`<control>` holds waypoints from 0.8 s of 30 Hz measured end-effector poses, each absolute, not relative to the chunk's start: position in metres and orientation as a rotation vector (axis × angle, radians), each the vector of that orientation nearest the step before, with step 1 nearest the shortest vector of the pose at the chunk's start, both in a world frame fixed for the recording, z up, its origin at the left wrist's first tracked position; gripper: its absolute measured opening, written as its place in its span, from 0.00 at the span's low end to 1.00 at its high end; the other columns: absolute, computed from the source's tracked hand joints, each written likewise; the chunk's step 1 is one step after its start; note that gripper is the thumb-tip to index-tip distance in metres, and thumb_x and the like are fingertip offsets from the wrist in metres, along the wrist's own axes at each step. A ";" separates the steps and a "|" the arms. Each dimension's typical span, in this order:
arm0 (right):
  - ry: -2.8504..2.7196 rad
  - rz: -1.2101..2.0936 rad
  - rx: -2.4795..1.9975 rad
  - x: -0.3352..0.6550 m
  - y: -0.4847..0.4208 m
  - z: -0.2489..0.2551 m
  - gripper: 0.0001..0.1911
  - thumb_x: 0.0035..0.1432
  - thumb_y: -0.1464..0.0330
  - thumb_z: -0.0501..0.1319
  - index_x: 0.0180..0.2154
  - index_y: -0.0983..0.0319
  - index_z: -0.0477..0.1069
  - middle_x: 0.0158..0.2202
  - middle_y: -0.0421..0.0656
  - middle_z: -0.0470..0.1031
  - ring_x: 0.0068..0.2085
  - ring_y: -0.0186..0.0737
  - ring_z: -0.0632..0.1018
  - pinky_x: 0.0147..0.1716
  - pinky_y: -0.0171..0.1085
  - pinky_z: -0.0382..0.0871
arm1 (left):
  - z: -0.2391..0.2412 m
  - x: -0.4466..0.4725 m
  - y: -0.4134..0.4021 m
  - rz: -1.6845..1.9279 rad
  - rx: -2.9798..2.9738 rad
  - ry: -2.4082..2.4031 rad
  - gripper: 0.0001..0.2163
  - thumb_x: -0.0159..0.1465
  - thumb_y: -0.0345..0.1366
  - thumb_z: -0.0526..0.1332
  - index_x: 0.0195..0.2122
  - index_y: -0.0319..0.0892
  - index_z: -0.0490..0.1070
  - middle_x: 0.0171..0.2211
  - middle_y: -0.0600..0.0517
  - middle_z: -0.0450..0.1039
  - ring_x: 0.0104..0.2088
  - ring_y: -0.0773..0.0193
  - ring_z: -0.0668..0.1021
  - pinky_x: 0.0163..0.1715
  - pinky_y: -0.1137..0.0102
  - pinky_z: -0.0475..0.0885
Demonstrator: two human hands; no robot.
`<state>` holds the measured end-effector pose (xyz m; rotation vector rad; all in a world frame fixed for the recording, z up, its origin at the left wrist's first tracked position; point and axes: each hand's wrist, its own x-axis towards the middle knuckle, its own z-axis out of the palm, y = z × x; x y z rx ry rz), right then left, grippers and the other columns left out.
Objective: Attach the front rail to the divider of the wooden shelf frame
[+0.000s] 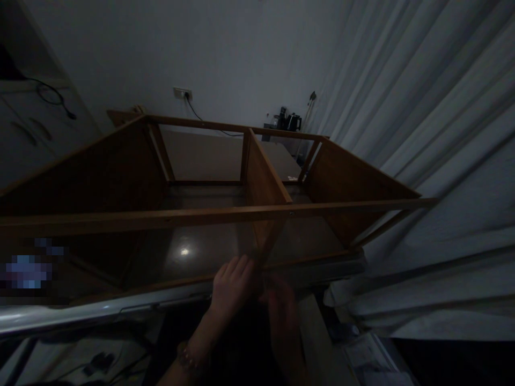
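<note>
A brown wooden cabinet frame (225, 214) lies on a dark glossy table (201, 246), with a central divider panel (263, 182) splitting it in two. My left hand (233, 284) rests at the frame's near bottom edge, just below the divider, with its fingers curled together. My right hand (281, 308) is beside it, dim and blurred; its fingers are hard to make out. What either hand holds, if anything, is hidden in the dark.
White curtains (422, 134) hang close on the right. A wall socket (182, 93) with a cable and a dark kettle (293, 122) sit behind the frame. Cables lie on the floor at lower left. Papers (374, 359) lie at lower right.
</note>
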<state>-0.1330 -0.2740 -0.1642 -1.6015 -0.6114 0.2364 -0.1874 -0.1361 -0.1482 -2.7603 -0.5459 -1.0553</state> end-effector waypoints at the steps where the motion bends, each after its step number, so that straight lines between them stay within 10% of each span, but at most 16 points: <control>1: -0.583 0.262 -1.558 -0.134 -0.273 -0.165 0.16 0.63 0.62 0.52 0.52 0.59 0.63 0.34 0.42 0.76 0.34 0.36 0.77 0.33 0.34 0.72 | -0.149 -0.188 -0.136 -1.045 -2.766 -0.553 0.08 0.63 0.37 0.56 0.39 0.42 0.72 0.39 0.47 0.76 0.39 0.57 0.76 0.35 0.66 0.66; 24: -0.886 -0.150 -1.965 -0.127 -0.278 -0.161 0.09 0.60 0.63 0.58 0.29 0.59 0.70 0.28 0.41 0.73 0.31 0.38 0.72 0.34 0.37 0.64 | -0.147 -0.187 -0.137 -1.065 -2.781 -0.573 0.07 0.61 0.37 0.59 0.38 0.43 0.72 0.38 0.47 0.76 0.38 0.57 0.76 0.35 0.66 0.67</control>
